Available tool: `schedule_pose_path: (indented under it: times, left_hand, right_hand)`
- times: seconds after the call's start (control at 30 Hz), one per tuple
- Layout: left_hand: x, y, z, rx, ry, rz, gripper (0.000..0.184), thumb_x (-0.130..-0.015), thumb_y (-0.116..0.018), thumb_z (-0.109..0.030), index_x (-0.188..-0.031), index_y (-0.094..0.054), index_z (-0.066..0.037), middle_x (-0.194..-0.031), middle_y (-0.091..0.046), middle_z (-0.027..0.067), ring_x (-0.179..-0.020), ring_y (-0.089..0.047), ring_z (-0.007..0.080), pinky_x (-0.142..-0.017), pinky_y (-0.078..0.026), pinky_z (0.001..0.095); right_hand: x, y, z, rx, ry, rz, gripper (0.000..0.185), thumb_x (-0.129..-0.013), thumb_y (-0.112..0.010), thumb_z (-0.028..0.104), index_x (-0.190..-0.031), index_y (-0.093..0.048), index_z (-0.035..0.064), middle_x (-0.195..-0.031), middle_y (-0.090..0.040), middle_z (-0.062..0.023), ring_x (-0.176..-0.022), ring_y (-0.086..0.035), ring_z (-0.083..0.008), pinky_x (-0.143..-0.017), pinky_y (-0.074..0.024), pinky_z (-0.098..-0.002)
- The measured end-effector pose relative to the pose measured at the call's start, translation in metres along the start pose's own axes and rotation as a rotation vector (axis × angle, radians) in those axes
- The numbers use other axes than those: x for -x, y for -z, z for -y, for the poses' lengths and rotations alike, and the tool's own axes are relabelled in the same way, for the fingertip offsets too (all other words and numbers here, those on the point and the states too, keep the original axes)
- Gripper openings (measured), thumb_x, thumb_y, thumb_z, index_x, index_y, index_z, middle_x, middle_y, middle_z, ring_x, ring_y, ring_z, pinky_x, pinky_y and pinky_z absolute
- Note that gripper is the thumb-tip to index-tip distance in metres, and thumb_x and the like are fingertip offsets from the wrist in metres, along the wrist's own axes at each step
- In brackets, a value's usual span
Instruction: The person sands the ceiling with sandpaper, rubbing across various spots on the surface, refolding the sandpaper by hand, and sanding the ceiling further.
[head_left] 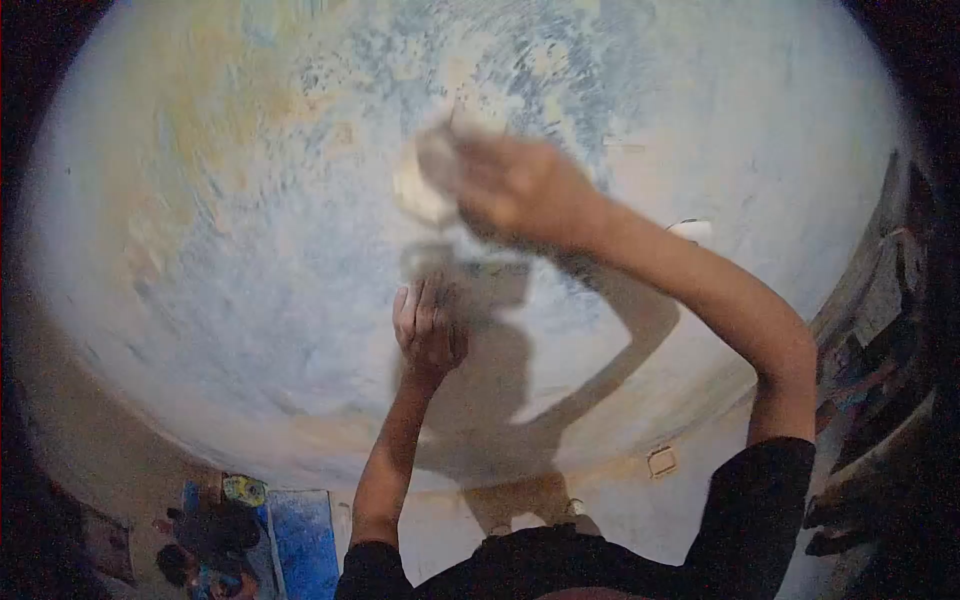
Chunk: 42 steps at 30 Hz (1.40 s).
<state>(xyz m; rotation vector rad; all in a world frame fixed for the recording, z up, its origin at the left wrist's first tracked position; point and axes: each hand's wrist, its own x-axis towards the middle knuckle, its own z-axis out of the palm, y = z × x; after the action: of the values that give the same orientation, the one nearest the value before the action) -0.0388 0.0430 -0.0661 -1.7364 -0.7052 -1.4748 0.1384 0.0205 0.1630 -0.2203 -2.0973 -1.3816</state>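
Note:
A large pale surface (300, 330) with blue, white and yellow patches fills most of the head view. My right hand (510, 185), blurred by motion, is closed on a pale, roundish object (425, 190) above the middle of the surface; what the object is cannot be made out. Lower and a little to the left, my left hand (430, 325) rests against the surface with its fingers side by side and slightly bent. Whether anything lies under its fingers is hidden. My arms and body cast a dark shadow between and below the hands.
A blue panel (303, 545) stands at the lower left, beside a yellow item (244, 489) and dark clutter. A small square frame (662, 461) is at the lower right. A white object (692, 231) shows behind my right forearm. Dark items line the right edge.

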Motion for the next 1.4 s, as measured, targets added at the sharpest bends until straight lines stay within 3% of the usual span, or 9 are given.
schedule_pose_path:
  times: [0.1,0.33,0.6,0.77,0.97,1.13,1.3,1.37,1.4]
  left_hand:
    - [-0.002,0.003,-0.001,0.037,0.019,0.022,0.034,-0.091,-0.044,-0.021,-0.119,-0.057,-0.008,-0.131,-0.050,0.0182,-0.118,-0.048,0.0374,-0.097,-0.035,0.0553]
    - [-0.004,0.009,-0.002,0.012,0.052,0.104,0.036,-0.091,-0.044,-0.022,-0.121,-0.056,-0.006,-0.131,-0.051,0.0189,-0.121,-0.045,0.0375,-0.101,-0.033,0.0548]
    - [-0.037,0.020,-0.012,-0.066,0.036,0.049,0.037,-0.090,-0.042,-0.025,-0.117,-0.056,-0.004,-0.127,-0.051,0.0193,-0.120,-0.044,0.0361,-0.105,-0.028,0.0535]
    - [-0.115,0.024,-0.022,-0.099,-0.007,0.006,0.036,-0.084,-0.046,-0.019,-0.114,-0.055,0.000,-0.119,-0.053,0.0216,-0.113,-0.048,0.0359,-0.102,-0.028,0.0524]
    - [-0.156,0.003,-0.035,-0.145,-0.050,0.070,0.044,-0.084,-0.045,-0.020,-0.123,-0.051,-0.002,-0.129,-0.046,0.0214,-0.119,-0.043,0.0374,-0.105,-0.027,0.0531]
    - [-0.151,-0.003,-0.033,-0.165,-0.069,0.067,0.048,-0.085,-0.044,-0.023,-0.128,-0.049,-0.003,-0.131,-0.045,0.0206,-0.121,-0.041,0.0383,-0.106,-0.027,0.0542]
    - [-0.149,-0.006,-0.030,-0.181,-0.056,0.055,0.047,-0.083,-0.046,-0.023,-0.126,-0.052,-0.004,-0.124,-0.049,0.0183,-0.124,-0.039,0.0364,-0.107,-0.026,0.0533]
    - [-0.151,-0.003,-0.031,-0.179,-0.063,0.078,0.047,-0.086,-0.043,-0.022,-0.128,-0.049,-0.003,-0.125,-0.047,0.0205,-0.121,-0.041,0.0393,-0.105,-0.027,0.0550]
    - [-0.151,-0.002,-0.033,-0.187,-0.061,0.081,0.047,-0.085,-0.043,-0.022,-0.128,-0.049,-0.004,-0.124,-0.047,0.0204,-0.121,-0.041,0.0393,-0.106,-0.027,0.0549]
  right_hand:
    - [0.018,0.012,-0.012,-0.043,0.219,0.080,0.035,-0.077,-0.056,0.013,-0.109,-0.059,-0.0029,-0.100,-0.066,-0.0136,-0.103,-0.062,-0.0279,-0.080,-0.0555,-0.0345]
    - [-0.018,0.045,-0.085,0.050,-0.769,-0.597,0.024,-0.082,-0.064,0.008,-0.106,-0.065,0.0092,-0.094,-0.066,-0.0172,-0.084,-0.066,-0.0260,-0.067,-0.0551,-0.0321]
    - [0.012,0.030,-0.045,0.088,0.313,0.059,0.043,-0.076,-0.066,0.016,-0.117,-0.058,0.0064,-0.101,-0.065,-0.0119,-0.086,-0.065,-0.0296,-0.071,-0.0554,-0.0347]
    - [0.012,0.078,-0.102,0.053,-0.563,-0.277,0.041,-0.071,-0.071,0.012,-0.109,-0.059,0.0033,-0.110,-0.062,-0.0142,-0.098,-0.062,-0.0292,-0.076,-0.0547,-0.0378]
    - [0.014,0.038,-0.083,0.214,0.160,-0.026,0.036,-0.079,-0.061,0.017,-0.110,-0.058,-0.0011,-0.104,-0.063,-0.0132,-0.093,-0.062,-0.0287,-0.074,-0.0539,-0.0394]
    - [0.016,0.044,-0.054,0.171,-0.639,-0.209,0.044,-0.081,-0.059,0.023,-0.116,-0.056,-0.0032,-0.114,-0.061,-0.0166,-0.106,-0.058,-0.0288,-0.081,-0.0520,-0.0386]
    - [0.013,0.038,-0.069,0.100,0.160,-0.103,0.034,-0.079,-0.059,0.020,-0.106,-0.061,-0.0013,-0.112,-0.063,-0.0152,-0.094,-0.062,-0.0291,-0.083,-0.0518,-0.0359]
    - [-0.005,0.067,-0.076,-0.112,-0.680,-0.270,0.031,-0.076,-0.060,0.017,-0.102,-0.062,-0.0001,-0.109,-0.064,-0.0132,-0.093,-0.064,-0.0280,-0.083,-0.0527,-0.0348]
    - [-0.001,0.049,-0.085,0.101,-0.612,-0.371,0.031,-0.075,-0.062,0.015,-0.103,-0.062,0.0020,-0.105,-0.064,-0.0133,-0.094,-0.063,-0.0273,-0.078,-0.0547,-0.0353]
